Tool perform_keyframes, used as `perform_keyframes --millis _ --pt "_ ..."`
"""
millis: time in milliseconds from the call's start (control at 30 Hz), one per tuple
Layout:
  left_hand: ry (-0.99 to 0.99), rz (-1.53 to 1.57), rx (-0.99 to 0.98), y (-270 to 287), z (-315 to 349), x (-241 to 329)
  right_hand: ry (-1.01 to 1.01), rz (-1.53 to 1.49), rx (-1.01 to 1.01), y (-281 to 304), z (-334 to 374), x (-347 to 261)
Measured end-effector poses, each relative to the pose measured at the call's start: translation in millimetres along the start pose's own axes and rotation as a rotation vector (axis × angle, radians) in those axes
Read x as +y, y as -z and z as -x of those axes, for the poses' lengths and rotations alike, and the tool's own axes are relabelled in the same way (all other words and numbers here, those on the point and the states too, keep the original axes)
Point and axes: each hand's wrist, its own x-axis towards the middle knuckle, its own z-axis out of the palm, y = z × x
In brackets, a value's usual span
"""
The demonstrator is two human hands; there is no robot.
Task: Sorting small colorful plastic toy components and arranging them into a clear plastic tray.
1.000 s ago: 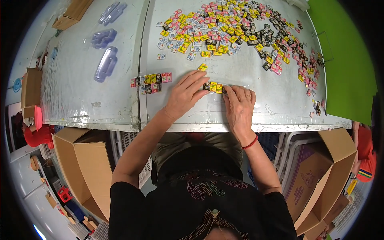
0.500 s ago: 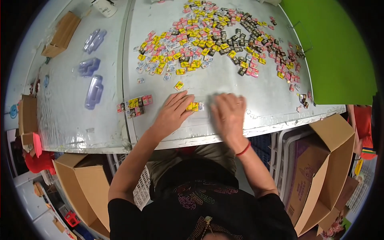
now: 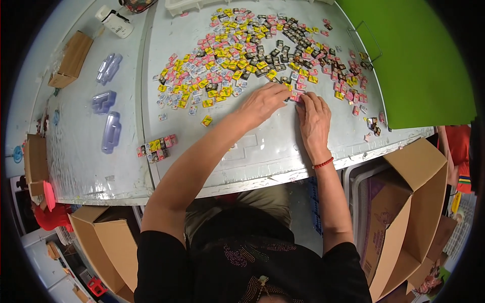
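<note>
Small coloured packets (image 3: 222, 65) in pink, yellow, black and white lie spread over the table's far half. At the near edge of this spread, my left hand (image 3: 265, 105) curls its fingers down beside a few pink packets (image 3: 296, 96). My right hand (image 3: 316, 121) meets it from the right, thumb and forefinger bent in against the pink packets. What sits under the left fingertips is mostly hidden. One yellow packet (image 3: 206, 120) lies apart, left of my left forearm. A tight block of packets (image 3: 156, 148) sits farther left, close to the table seam.
Stepped clear plastic trays (image 3: 111, 132) lie on the left table. Behind them stand a brown carton (image 3: 72, 59) and a white bottle (image 3: 115, 22). A green panel (image 3: 404, 65) borders the right side. Open cardboard boxes (image 3: 417, 202) stand below the near edge.
Both hands have moved away from the yellow and white packets near the front edge, forward and right to the pink packets at the spread's edge. The view has shifted slightly.
</note>
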Motion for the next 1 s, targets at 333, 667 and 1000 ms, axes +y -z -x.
perform_keyframes --millis 333,667,1000 --pt "0.148 0.043 -0.027 -12 1 -4 0.058 -0.142 -0.005 7 -10 13" --pt "0.089 0.112 -0.129 -10 -18 -16 0.105 -0.286 -0.124 13 -22 27" --pt "0.118 0.130 -0.157 -11 -8 -6 0.011 -0.372 -0.196 16 -11 28"
